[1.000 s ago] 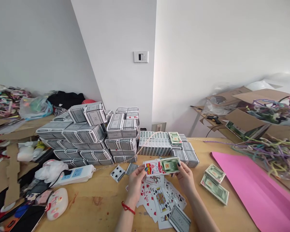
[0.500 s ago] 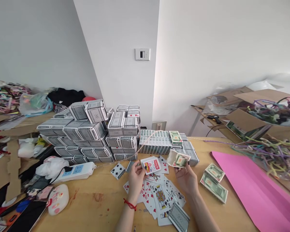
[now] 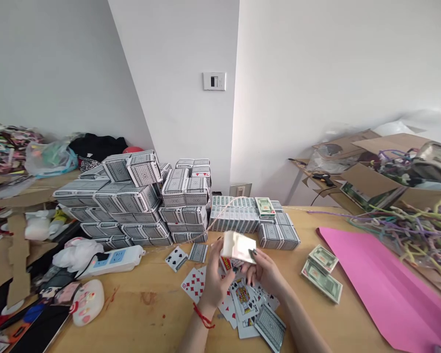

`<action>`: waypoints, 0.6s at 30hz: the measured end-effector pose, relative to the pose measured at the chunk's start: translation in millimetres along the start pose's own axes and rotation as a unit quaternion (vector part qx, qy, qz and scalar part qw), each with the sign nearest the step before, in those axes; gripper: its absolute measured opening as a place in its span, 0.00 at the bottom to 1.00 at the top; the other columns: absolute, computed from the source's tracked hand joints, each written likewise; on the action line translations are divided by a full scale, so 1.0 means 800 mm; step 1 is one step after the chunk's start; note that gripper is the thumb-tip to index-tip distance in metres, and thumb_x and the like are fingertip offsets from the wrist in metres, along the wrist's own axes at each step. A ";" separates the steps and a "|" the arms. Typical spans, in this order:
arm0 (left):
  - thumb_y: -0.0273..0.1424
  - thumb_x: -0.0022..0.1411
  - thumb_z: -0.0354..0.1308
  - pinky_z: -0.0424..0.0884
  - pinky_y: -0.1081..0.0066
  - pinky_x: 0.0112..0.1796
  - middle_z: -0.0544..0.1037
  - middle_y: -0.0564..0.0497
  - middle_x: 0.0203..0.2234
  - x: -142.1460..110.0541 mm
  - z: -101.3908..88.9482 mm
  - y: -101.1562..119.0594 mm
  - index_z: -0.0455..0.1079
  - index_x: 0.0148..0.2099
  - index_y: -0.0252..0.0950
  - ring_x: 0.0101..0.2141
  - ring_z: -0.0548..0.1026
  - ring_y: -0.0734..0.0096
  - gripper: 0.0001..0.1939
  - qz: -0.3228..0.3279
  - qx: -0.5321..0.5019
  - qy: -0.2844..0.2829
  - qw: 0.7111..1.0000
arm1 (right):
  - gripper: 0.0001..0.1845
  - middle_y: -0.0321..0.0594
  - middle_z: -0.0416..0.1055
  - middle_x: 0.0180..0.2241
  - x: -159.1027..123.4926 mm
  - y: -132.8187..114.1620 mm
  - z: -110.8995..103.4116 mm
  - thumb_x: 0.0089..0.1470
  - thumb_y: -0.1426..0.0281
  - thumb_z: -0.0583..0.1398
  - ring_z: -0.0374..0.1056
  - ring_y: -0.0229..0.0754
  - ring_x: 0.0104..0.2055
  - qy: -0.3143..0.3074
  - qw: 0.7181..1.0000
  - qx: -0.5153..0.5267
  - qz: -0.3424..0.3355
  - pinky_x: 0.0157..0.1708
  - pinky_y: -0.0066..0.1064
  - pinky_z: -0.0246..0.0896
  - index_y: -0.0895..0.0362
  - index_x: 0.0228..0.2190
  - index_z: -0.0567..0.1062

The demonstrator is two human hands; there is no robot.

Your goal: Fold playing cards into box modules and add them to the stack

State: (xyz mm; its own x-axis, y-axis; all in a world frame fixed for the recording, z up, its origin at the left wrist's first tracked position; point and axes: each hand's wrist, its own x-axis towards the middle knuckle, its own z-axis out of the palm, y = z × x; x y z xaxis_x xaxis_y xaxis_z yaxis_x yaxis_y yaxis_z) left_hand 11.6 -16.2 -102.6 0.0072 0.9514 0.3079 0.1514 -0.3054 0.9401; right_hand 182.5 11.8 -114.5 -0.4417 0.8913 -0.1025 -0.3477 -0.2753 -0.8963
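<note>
Over the loose cards, my left hand (image 3: 216,280), with a red cord round its wrist, is closed on a deck of playing cards (image 3: 228,264); only a red and yellow bit of its top card shows. My right hand (image 3: 266,274) grips a small card box (image 3: 244,246), bright with glare, just above the deck. The box hides most of the deck, and I cannot tell whether they touch. Beneath both hands lie spread playing cards (image 3: 244,296), a king among them, and a patterned grey card back (image 3: 271,326) near the front.
Wrapped card bricks (image 3: 132,201) are stacked at the back left. A row of card boxes (image 3: 235,215) stands behind my hands. Two green boxes (image 3: 321,274) lie to the right, beside pink paper (image 3: 375,289). A power strip (image 3: 113,262) is at left.
My right hand has moved left with the card box, bringing it over the deck in my left hand. The box now covers most of the deck. The view has shifted slightly.
</note>
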 end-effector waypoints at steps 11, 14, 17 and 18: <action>0.43 0.45 0.63 0.71 0.66 0.35 0.77 0.47 0.31 0.010 -0.013 0.011 0.67 0.45 0.36 0.34 0.75 0.61 0.26 -0.236 -0.350 0.022 0.906 | 0.09 0.31 0.68 0.22 -0.014 -0.031 0.006 0.45 0.64 0.62 0.57 0.30 0.17 0.016 0.960 -0.279 0.023 0.16 0.21 0.48 0.56 0.28 0.72; 0.43 0.43 0.64 0.71 0.66 0.34 0.76 0.47 0.30 0.011 -0.015 0.009 0.67 0.45 0.35 0.31 0.75 0.62 0.27 -0.240 -0.360 0.023 0.901 | 0.17 0.34 0.68 0.30 -0.023 -0.041 0.003 0.35 0.79 0.63 0.61 0.34 0.26 0.039 0.878 -0.477 0.023 0.24 0.23 0.54 0.53 0.32 0.74; 0.40 0.45 0.63 0.69 0.66 0.36 0.75 0.47 0.30 0.011 -0.014 0.014 0.67 0.45 0.35 0.32 0.74 0.63 0.24 -0.202 -0.309 -0.004 0.929 | 0.19 0.37 0.68 0.32 -0.027 -0.038 0.007 0.34 0.85 0.56 0.63 0.36 0.29 0.028 0.808 -0.586 0.050 0.26 0.23 0.55 0.55 0.29 0.74; 0.38 0.46 0.63 0.69 0.67 0.37 0.75 0.48 0.29 0.011 -0.012 0.016 0.68 0.44 0.36 0.33 0.73 0.63 0.23 -0.186 -0.280 -0.013 0.942 | 0.17 0.37 0.68 0.30 -0.026 -0.036 0.009 0.34 0.86 0.54 0.64 0.35 0.28 0.025 0.806 -0.589 0.052 0.26 0.23 0.55 0.56 0.26 0.74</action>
State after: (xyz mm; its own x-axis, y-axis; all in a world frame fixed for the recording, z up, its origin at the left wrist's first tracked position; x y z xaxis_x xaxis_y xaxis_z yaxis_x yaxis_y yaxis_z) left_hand 3.9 -12.1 -86.5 0.0823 0.9951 -0.0540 -0.3959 0.0824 0.9146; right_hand 195.9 -1.7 -83.1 -0.3740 0.9068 -0.1947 0.7291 0.1577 -0.6660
